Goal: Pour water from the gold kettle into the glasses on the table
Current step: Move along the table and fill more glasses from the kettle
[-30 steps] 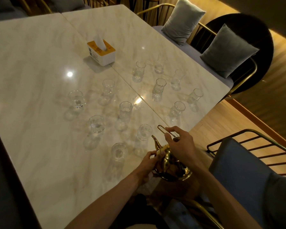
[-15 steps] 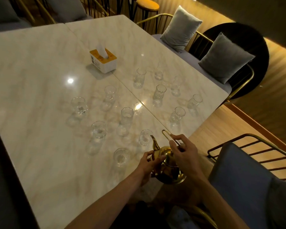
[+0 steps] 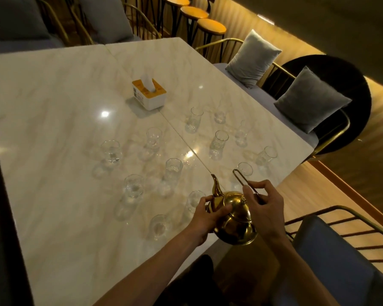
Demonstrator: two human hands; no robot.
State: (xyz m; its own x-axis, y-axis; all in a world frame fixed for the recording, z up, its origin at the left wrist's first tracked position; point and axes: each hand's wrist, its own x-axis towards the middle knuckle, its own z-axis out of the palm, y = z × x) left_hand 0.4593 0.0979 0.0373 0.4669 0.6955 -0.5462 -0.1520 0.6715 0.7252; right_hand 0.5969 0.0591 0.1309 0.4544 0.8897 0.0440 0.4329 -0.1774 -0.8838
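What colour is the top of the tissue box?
Orange-yellow on the tissue box, above white sides; seen in the head view.

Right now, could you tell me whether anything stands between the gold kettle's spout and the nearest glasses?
Nothing visible does. Both hands hold the gold kettle at the table's near edge, its spout above the nearest glasses; the tissue box stands far beyond them.

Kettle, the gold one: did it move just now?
Yes. The gold kettle has moved forward, farther over the table. Its handle loop now reaches up beside the glass near the table's edge.
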